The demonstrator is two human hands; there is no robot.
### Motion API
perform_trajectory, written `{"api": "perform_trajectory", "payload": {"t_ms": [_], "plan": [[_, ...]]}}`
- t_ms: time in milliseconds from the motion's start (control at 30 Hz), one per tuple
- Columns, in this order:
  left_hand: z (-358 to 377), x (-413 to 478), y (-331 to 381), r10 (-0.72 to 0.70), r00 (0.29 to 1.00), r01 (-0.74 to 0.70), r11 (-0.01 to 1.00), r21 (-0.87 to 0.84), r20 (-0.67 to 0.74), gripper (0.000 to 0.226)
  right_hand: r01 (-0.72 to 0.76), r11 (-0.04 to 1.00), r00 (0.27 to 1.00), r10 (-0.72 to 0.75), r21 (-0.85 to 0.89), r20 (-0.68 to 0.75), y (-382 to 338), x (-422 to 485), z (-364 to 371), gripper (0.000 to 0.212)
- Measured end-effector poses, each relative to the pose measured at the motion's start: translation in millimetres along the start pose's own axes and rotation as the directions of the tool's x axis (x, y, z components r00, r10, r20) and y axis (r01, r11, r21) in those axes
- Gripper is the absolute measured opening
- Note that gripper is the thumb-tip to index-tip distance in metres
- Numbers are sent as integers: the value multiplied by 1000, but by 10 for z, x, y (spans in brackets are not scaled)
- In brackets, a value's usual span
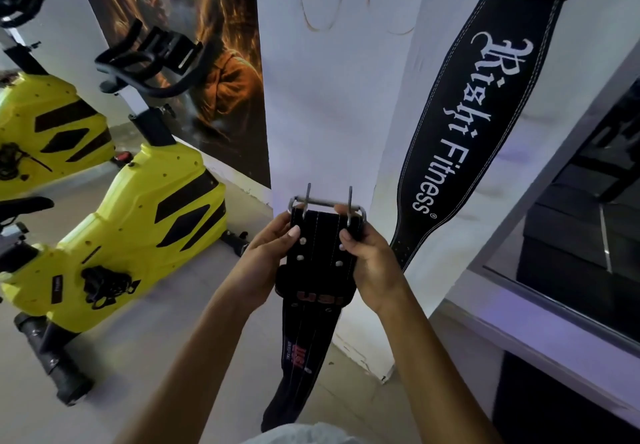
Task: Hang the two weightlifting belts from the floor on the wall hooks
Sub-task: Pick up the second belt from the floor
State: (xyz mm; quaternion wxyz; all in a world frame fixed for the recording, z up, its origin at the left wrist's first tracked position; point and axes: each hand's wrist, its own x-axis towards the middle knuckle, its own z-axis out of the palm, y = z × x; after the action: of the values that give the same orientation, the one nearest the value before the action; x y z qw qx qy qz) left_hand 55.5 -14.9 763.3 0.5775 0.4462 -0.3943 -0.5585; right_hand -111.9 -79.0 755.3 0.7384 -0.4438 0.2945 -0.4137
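A black belt with white "Rishi Fitness" lettering (474,125) hangs down the white wall at the upper right; its top runs out of view, so no hook shows. I hold a second black belt (318,256) upright in front of the white pillar, its metal two-prong buckle (327,203) at the top. My left hand (268,260) grips its left edge below the buckle. My right hand (369,256) grips its right edge. The belt's tail hangs down between my forearms to the floor.
Two yellow exercise bikes (138,222) stand on the floor to the left. A dark poster (207,63) covers the wall behind them. A mirror with a grey frame (571,236) and a ledge fills the right side. The white pillar (329,97) is straight ahead.
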Motion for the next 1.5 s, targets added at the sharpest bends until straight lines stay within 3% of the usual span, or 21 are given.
{"api": "perform_trajectory", "payload": {"t_ms": [133, 300, 433, 533, 633, 733, 833, 967, 1133, 1367, 1500], "plan": [[16, 9, -9, -31, 997, 38, 995, -90, 75, 38, 36, 994, 999, -35, 98, -14, -48, 9, -6, 41], [27, 87, 55, -27, 1000, 25, 988, -154, -9, 21, 28, 997, 1000, -28, 78, 11, 17, -60, 147, 39], [64, 109, 55, -82, 987, 46, 968, -247, -136, 36, -68, 991, 996, 74, 119, -47, 37, -71, 255, 26], [78, 137, 8, -124, 984, 75, 938, -339, -125, 32, -97, 995, 987, 93, -27, -132, 6, -5, 287, 27], [89, 189, -21, -164, 977, 103, 922, -374, -135, 35, -29, 956, 991, -10, -290, -130, 11, 53, 215, 20], [88, 254, -26, -184, 969, 116, 927, -357, -162, 37, -20, 893, 1000, 16, -449, -13, -35, 13, 75, 40], [66, 329, -31, -187, 968, 129, 942, -308, -166, 37, -22, 870, 996, 62, -492, 64, -96, -62, -73, 34], [63, 417, -63, -193, 969, 154, 960, -235, -152, 36, 20, 794, 1000, -21, -608, 5, -121, -65, -69, 32], [20, 482, -5, -202, 976, 188, 969, -157, -78, 30, 93, 832, 986, -153, -548, -65, -84, -77, -46, 27], [-89, 400, 43, -317, 948, 317, 948, -27, 2, 30, 113, 867, 973, -195, -486, -121, 7, -31, -36, 28], [-157, 300, -48, -188, 982, 188, 982, -4, 21, 29, 135, 921, 965, -205, -366, -161, 76, -14, -28, 35]]}}
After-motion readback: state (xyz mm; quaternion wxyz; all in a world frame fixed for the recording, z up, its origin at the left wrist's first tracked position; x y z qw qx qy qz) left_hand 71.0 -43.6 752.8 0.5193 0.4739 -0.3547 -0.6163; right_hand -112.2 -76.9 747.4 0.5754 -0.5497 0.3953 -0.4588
